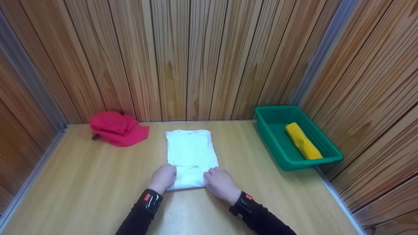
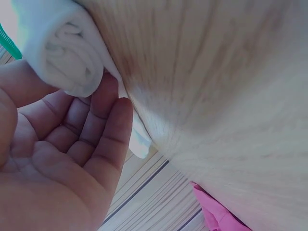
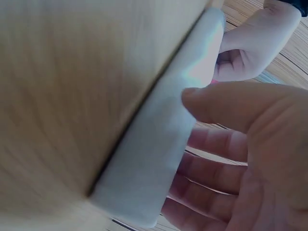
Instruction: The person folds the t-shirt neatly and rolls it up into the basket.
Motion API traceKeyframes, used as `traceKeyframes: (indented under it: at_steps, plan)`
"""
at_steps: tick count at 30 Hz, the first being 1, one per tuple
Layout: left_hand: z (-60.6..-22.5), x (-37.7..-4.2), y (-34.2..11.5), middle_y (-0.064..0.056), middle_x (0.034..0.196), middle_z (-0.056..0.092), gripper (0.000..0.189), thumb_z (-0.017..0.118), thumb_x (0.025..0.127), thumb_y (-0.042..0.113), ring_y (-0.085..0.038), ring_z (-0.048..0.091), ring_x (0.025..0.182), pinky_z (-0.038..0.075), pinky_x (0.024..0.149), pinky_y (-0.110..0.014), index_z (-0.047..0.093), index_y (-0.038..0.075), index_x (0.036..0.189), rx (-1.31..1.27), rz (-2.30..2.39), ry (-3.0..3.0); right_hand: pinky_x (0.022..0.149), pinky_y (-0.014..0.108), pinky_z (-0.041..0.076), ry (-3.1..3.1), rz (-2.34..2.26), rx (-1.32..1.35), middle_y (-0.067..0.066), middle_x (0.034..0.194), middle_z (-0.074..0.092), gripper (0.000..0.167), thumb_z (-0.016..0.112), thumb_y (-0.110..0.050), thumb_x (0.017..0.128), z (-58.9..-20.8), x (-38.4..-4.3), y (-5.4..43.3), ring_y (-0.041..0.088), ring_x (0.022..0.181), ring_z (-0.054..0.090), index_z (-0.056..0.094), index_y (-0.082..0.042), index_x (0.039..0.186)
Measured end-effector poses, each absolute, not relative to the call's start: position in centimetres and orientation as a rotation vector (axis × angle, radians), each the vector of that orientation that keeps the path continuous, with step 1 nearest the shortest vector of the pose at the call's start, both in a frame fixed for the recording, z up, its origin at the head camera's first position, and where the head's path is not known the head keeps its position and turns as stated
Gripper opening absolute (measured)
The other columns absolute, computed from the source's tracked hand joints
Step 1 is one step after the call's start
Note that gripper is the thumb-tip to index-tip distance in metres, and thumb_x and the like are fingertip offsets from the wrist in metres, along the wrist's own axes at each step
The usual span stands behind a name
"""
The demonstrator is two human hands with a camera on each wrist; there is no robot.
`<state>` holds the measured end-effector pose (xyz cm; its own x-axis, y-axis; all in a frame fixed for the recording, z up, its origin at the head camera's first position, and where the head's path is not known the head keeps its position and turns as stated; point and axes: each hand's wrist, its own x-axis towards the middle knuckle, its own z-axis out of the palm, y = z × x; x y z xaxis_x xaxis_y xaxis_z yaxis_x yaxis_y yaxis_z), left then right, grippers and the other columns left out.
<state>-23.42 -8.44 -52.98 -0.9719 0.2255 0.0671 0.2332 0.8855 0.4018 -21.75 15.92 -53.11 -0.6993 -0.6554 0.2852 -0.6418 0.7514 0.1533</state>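
Observation:
A white T-shirt [image 1: 189, 148], folded into a narrow strip, lies on the table with its neckline at the far end. Its near end is rolled up, and the left wrist view shows the coiled layers of the roll [image 2: 72, 57] end-on. My left hand [image 1: 163, 178] holds the roll's left end, thumb on one side and fingertips on the other. At the right end, my right hand [image 1: 222, 183] grips the same roll, its thumb [image 3: 211, 103] on the near side and its fingers [image 3: 211, 173] curled around the other.
A red cap [image 1: 117, 129] lies at the back left near the wooden wall [image 1: 173, 58]. At the right stands a green basket [image 1: 272, 143] with a rolled yellow cloth [image 1: 303, 142] in it. Wood-panelled walls border the table [image 1: 98, 182].

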Motion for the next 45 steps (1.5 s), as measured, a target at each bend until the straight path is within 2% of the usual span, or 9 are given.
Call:
traceKeyframes:
  at_steps: [10,13,24,34,40,45]
  plan:
    - [-53.2,-22.8,-8.3,-0.008,0.07,0.053,0.014,0.064,0.088,0.003,-0.025,0.053,0.063,0.049,0.057,-0.041,0.06,0.002,0.074,-0.47,-0.37,-2.946,0.06,0.028,0.045,-2.625,-0.095,1.042,0.003,0.081,0.057,0.015,0.069,-0.006,0.081,-53.7,-22.4,15.7,0.018,0.072,0.054,0.065,-0.008,0.095]
    - [-53.2,-22.1,-8.3,-0.01,0.071,0.053,0.011,0.067,0.085,0.001,-0.026,0.053,0.062,0.048,0.054,-0.04,0.06,0.001,0.076,-0.534,-0.255,-2.826,0.061,0.028,0.046,-2.653,-0.061,1.04,0.003,0.082,0.058,0.016,0.069,-0.006,0.081,-53.7,-22.6,15.7,0.018,0.073,0.055,0.066,-0.009,0.096]
    - [-53.5,-18.6,-7.7,-0.007,0.069,0.053,0.012,0.069,0.076,-0.003,-0.023,0.052,0.064,0.047,0.058,-0.036,0.059,0.003,0.076,-0.628,-0.118,-2.712,0.061,0.028,0.046,-2.692,-0.02,1.015,0.003,0.082,0.057,0.016,0.071,-0.007,0.081,-53.5,-22.9,15.9,0.018,0.074,0.054,0.065,-0.009,0.096]
    - [-54.0,-19.3,-7.8,-0.006,0.066,0.054,0.017,0.071,0.071,-0.008,-0.022,0.052,0.062,0.046,0.059,-0.035,0.06,0.005,0.072,-0.648,-0.033,-2.685,0.061,0.03,0.046,-2.642,-0.094,1.044,0.004,0.081,0.057,0.018,0.074,-0.008,0.076,-53.5,-23.1,15.7,0.019,0.073,0.054,0.063,-0.007,0.091]
    - [-54.0,-19.9,-7.9,-0.006,0.064,0.054,0.016,0.069,0.074,-0.008,-0.023,0.052,0.06,0.047,0.058,-0.037,0.06,0.005,0.071,-0.621,-0.091,-2.722,0.06,0.029,0.046,-2.638,-0.07,1.042,0.003,0.079,0.057,0.011,0.066,-0.003,0.079,-53.6,-23.5,15.5,0.019,0.072,0.055,0.063,-0.008,0.088]
    - [-53.7,-20.7,-8.5,-0.005,0.061,0.05,0.017,0.063,0.069,-0.008,-0.026,0.051,0.057,0.045,0.057,-0.041,0.053,0.006,0.066,-0.607,-0.349,-2.764,0.065,0.03,0.048,-2.739,-0.003,1.021,0.002,0.082,0.061,0.008,0.067,-0.006,0.084,-53.4,-24.1,15.7,0.019,0.076,0.058,0.067,-0.009,0.091]
